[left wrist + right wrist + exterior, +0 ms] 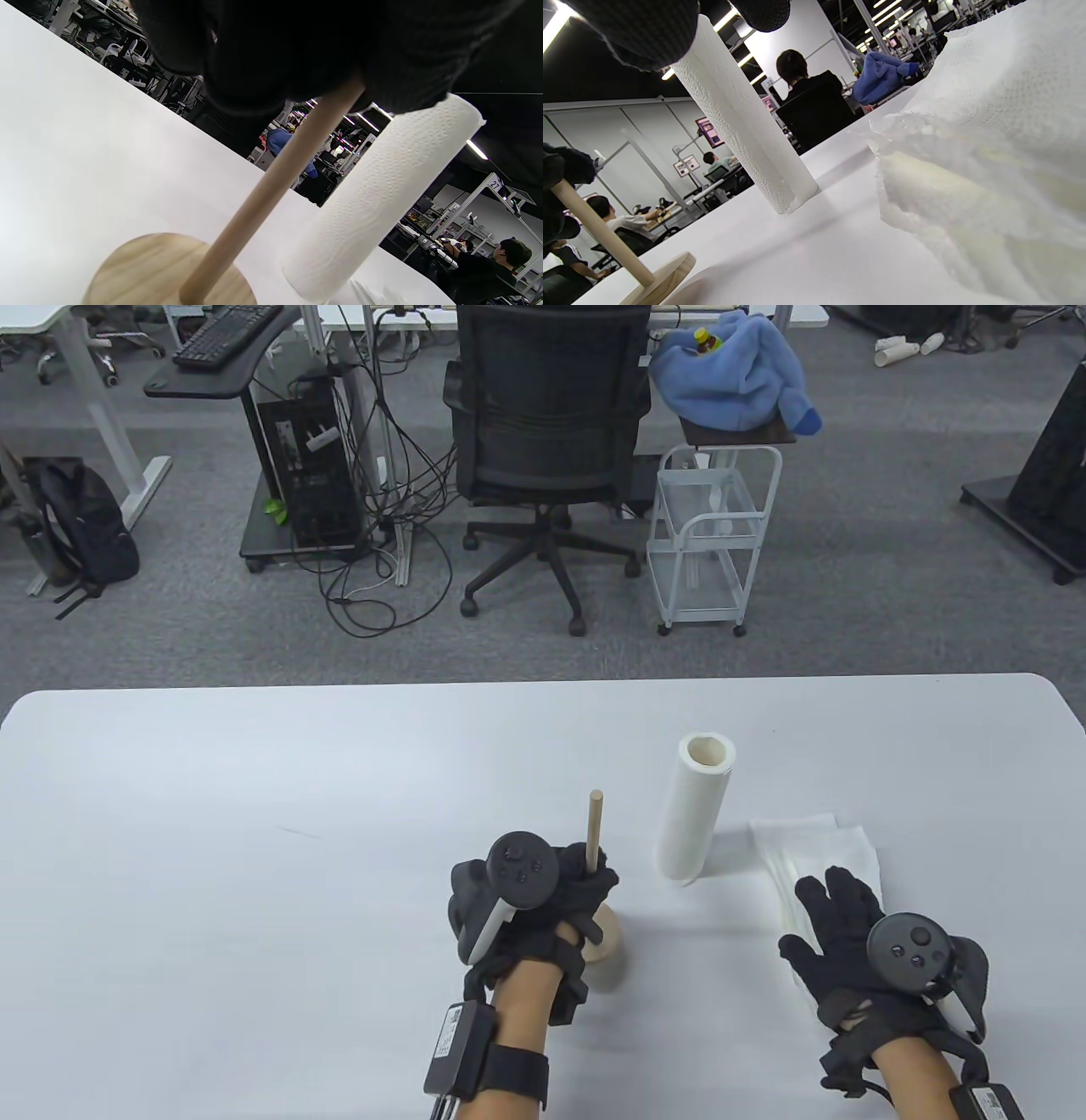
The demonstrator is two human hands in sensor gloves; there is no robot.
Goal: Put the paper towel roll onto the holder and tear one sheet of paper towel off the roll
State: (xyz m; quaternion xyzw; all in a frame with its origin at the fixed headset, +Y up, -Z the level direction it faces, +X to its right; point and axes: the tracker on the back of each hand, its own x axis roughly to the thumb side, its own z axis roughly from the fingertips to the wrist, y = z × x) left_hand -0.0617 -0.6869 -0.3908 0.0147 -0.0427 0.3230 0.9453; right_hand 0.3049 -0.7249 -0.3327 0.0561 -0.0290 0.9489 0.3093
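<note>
A thin white paper towel roll (696, 808) stands upright on the table; it also shows in the left wrist view (382, 195) and the right wrist view (742, 118). The wooden holder (596, 836), a rod on a round base (161, 271), stands to its left. My left hand (585, 891) grips the rod partway up. My right hand (827, 908) lies flat with straight fingers on loose white towel sheets (819, 844), right of the roll. Those sheets (988, 169) fill the right wrist view, where the holder (606, 237) appears at lower left.
The white table (254, 831) ends at its far edge; beyond it stand a black office chair (547, 415) and a white wire cart (708, 534) under a blue garment (734, 369). People sit at desks in the background of the wrist views.
</note>
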